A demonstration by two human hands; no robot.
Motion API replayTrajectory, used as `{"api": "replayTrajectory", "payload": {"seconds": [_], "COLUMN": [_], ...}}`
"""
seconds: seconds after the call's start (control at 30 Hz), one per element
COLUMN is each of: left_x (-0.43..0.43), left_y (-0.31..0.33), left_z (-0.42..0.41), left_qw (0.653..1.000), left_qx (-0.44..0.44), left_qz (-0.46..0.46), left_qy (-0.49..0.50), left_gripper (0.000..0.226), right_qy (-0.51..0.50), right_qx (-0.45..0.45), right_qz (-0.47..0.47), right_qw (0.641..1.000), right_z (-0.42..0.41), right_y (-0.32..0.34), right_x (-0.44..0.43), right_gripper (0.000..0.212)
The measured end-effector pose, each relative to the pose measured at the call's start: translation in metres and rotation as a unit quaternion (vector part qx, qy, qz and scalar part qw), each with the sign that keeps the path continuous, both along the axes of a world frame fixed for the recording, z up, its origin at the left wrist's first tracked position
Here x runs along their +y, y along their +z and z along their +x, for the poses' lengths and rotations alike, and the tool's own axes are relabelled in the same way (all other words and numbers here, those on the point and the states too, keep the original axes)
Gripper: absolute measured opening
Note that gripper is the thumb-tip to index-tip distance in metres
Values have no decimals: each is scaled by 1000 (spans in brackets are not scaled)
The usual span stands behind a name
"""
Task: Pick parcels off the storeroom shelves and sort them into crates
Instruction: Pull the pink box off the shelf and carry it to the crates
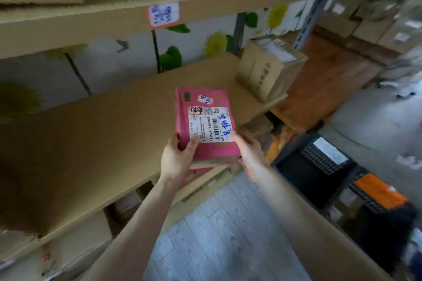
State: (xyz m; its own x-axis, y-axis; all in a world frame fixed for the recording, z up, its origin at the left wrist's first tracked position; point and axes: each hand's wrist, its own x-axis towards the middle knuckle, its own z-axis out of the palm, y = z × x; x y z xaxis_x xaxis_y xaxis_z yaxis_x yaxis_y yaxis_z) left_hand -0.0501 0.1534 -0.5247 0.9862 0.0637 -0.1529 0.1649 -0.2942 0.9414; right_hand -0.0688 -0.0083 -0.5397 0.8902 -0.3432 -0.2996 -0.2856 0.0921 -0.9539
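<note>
Cardboard-lined storeroom shelving [91, 132] fills the left side, backed by a pale wall with green and yellow flower decals [171, 57]. At dead centre a flat pink cardboard parcel [182, 109] with a white shipping label and blue handwriting is held over the front edge of the middle shelf. Whether its far end rests on the shelf I cannot tell. Both hands grasp it: the left hand [177, 159] wraps its near-left corner with the thumb on top, and the right hand [250, 155] clasps the near-right corner, thumb on the label. A brown cardboard carton [267, 73] sits on the shelf at 1 o'clock, well apart from the parcel. Down on the grey plank floor [217, 223], an open black plastic crate [312, 173] stands at 4 o'clock. Just beside it, a second black crate [362, 194] holds an orange packet [379, 191].
</note>
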Motion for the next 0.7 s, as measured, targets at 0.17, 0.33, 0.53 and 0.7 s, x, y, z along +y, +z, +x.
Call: {"api": "replayTrajectory", "payload": {"seconds": [0.17,0.33,0.53,0.7], "left_x": [-126,-276,-420,-516], "left_y": [-9,-32,-64,-101], "left_z": [-32,-91,-161,-195], "left_qw": [995,978,929,889], "left_qx": [2,32,87,123], "left_qz": [-5,-4,6,37], "left_qy": [-101,-207,-359,-439], "left_gripper": [33,32,32,30], "right_qy": [-114,-231,-338,-403], "right_qx": [4,17,69,108], "right_qz": [50,68,91,126], "right_qw": [992,971,934,900], "right_z": [-68,-155,-261,-316], "right_y": [-7,-26,-61,-103], "right_x": [-116,-252,-375,-445], "right_gripper": [17,9,19,24]}}
